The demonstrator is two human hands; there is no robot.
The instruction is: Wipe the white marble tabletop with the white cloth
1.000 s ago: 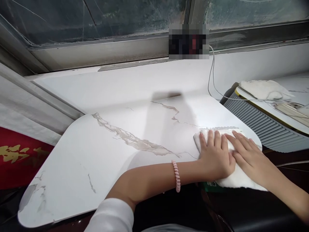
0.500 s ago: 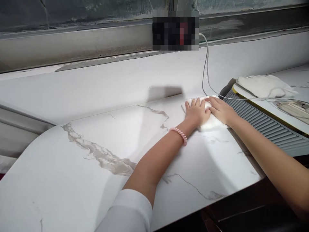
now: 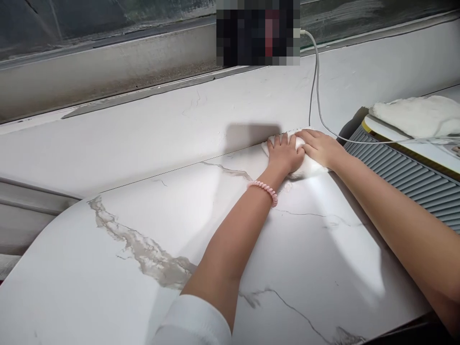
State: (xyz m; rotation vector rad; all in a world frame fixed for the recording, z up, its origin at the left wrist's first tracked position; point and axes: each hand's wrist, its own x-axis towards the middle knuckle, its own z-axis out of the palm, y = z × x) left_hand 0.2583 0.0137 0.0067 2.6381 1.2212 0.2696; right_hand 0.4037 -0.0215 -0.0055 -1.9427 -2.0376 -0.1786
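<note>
A folded white cloth (image 3: pixel 312 165) lies on the white marble-patterned tabletop (image 3: pixel 143 191), up against the wall at the back. My left hand (image 3: pixel 285 154) rests flat on the cloth's left part, its fingers spread and pointing towards the wall. A pink coiled band (image 3: pixel 265 188) circles my left wrist. On the cloth's right part lies my right hand (image 3: pixel 319 147), with fingers stretched out to the left, touching my left hand near the thumb. Both hands press from above; much of the cloth is hidden under them.
A grey ribbed panel with a white top (image 3: pixel 406 165) stands to the right, a second white cloth (image 3: pixel 419 115) on it. A white cable (image 3: pixel 318 91) hangs from a pixelated dark object (image 3: pixel 257 36) by the window ledge and runs right. The tabletop's left edge is rounded.
The cloth has slid a little left and closer to the wall, under both hands. The camera view has shifted, so more of the front tabletop shows.
</note>
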